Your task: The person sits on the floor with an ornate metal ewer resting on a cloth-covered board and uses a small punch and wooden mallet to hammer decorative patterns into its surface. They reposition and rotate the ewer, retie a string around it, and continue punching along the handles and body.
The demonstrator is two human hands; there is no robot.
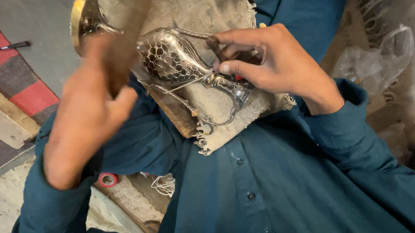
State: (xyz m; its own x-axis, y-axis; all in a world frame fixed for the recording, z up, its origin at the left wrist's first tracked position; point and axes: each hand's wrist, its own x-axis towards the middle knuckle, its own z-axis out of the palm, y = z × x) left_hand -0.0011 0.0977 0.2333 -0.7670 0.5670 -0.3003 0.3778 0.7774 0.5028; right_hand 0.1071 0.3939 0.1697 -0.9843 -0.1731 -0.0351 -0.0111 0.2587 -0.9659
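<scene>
Silver vase (183, 64) lying on frayed cloth (209, 13) across the lap, its bulb already covered in scale pattern, neck and foot apparently plainer. Right hand (272, 62) at 3 o'clock pinching the neck. Left hand (93, 101) at 9 o'clock, blurred, closed round a wooden handle (133, 23).
</scene>
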